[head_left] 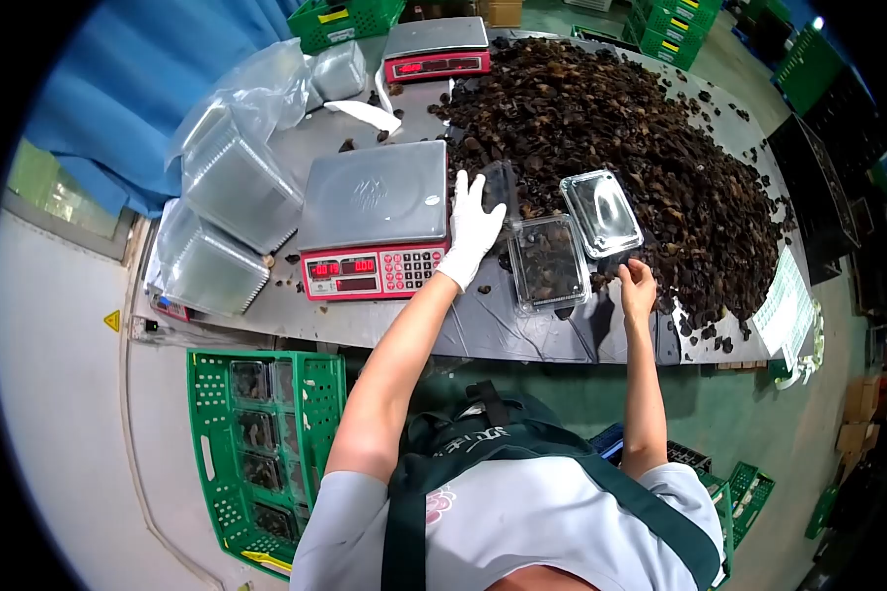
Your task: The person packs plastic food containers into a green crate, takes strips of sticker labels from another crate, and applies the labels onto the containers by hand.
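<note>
My left hand (475, 231), in a white glove, is at the right edge of the front scale (375, 197). Its thumb and fingers are around the edge of a clear plastic box (501, 189), partly hidden by the hand. To its right, a clear box (547, 264) with dark wood ear mushrooms inside sits on the table. A shiny clear plastic lid or box (601, 212) leans beside it. My bare right hand (638, 288) is just below that shiny piece, its thumb and forefinger closed together near something dark that I cannot make out.
A large heap of wood ear mushrooms (601, 118) covers the table's right side. Stacked clear boxes (237, 182) lie left, and a second scale (437, 49) stands behind. A green crate (335, 394) with filled boxes is below left. Papers (784, 305) hang at the right edge.
</note>
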Tool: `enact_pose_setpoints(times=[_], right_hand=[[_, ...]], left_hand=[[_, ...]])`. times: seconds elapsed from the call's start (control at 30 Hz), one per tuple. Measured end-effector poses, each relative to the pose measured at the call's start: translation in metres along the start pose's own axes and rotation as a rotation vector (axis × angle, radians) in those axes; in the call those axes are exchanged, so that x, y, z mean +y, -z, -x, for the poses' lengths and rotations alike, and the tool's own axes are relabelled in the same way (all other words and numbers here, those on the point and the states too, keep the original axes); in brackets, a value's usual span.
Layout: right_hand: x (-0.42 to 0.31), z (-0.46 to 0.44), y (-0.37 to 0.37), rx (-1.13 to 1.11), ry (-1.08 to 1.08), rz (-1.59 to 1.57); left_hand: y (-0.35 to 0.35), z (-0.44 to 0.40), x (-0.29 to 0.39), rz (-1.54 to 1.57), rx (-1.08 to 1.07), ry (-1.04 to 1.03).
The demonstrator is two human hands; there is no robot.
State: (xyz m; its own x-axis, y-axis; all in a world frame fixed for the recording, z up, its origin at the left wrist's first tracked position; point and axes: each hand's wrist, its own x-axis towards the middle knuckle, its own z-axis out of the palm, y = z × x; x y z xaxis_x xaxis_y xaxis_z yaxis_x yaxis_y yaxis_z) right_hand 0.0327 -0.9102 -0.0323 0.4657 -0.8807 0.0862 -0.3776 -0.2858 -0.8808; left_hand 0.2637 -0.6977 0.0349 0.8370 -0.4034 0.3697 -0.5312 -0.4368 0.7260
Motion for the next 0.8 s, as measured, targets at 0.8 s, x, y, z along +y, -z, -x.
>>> enact_pose_setpoints(times=[0.8], right_hand=[[-0.274,0.395,-0.2,-1.629,0.963,-0.325]], left_hand=[[0.298,0.499,0.054,0.337,1.415,0.933]])
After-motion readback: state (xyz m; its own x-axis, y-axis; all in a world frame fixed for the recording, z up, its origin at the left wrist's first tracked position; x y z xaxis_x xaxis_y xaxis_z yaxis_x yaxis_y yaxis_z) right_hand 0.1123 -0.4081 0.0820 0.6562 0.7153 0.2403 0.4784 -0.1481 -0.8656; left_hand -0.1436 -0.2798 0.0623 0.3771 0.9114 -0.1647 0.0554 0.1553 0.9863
